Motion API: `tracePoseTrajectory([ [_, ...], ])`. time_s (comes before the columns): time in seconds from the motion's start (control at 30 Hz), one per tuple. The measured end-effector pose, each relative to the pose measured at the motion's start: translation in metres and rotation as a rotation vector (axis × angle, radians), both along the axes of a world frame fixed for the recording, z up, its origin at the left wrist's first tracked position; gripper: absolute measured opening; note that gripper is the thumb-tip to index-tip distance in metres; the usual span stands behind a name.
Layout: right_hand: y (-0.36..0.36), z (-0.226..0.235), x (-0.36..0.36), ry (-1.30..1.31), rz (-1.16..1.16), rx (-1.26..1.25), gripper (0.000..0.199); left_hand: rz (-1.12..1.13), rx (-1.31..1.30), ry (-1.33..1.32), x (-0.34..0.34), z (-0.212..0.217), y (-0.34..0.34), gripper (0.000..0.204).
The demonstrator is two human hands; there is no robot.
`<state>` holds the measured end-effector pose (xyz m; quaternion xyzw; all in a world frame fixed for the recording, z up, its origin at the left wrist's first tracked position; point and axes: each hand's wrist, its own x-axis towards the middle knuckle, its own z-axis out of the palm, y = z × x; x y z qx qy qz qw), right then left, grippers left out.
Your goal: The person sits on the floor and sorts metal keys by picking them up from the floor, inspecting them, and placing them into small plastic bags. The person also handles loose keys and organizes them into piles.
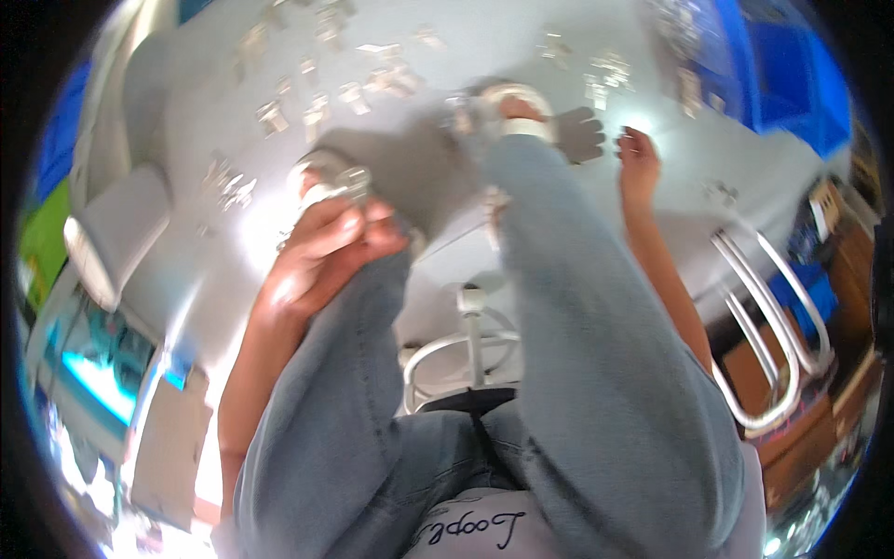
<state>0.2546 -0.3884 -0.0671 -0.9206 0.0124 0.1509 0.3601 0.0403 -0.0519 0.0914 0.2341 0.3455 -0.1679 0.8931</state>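
Head view: I am seated, looking down past my jeans-clad legs (577, 354) to the pale floor (447, 56).
Left hand (326, 252): clenched around a small shiny metal piece (340, 182), held just above my left knee.
Right hand (636, 154): reaching down beside my right foot (517, 112), fingertips low near the floor; whether it grips anything I cannot tell, since blur hides the fingers.
Scattered metal pieces (317, 107): strewn across the floor beyond my feet, well apart from both hands.
Stool frame (466, 345): under me, between my legs.
Step in hand: gathering, I judge, with one piece secured left and the right going for another.
Next move: likely needs the right fingertips to pinch a loose piece flat off the floor.
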Motion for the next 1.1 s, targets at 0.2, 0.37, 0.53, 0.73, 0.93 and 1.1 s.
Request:
tracePoseTrajectory([
  [0.2,0.135,0.129,-0.011,0.371,0.320,0.490,0.024,0.016,-0.032,0.024,0.012,0.008,-0.004,0.027],
  [0.37,0.190,0.169,-0.030,0.648,0.906,0.611,0.026,-0.148,-0.014,-0.020,0.010,0.002,-0.007,0.030],
  [0.53,0.176,0.166,-0.054,0.760,1.065,0.582,0.017,-0.405,0.066,-0.083,0.009,-0.001,-0.016,0.024],
  [0.73,0.154,0.166,-0.051,0.700,0.847,0.439,0.014,-0.489,0.140,-0.114,0.023,-0.012,-0.027,0.025],
  [0.93,0.138,0.134,-0.052,0.515,0.192,0.278,0.011,-0.762,1.043,-0.389,0.014,-0.048,-0.037,0.024],
  [1.1,0.138,0.107,-0.058,0.477,0.180,0.310,0.011,-0.879,1.093,-0.551,0.021,-0.045,-0.045,0.032],
])
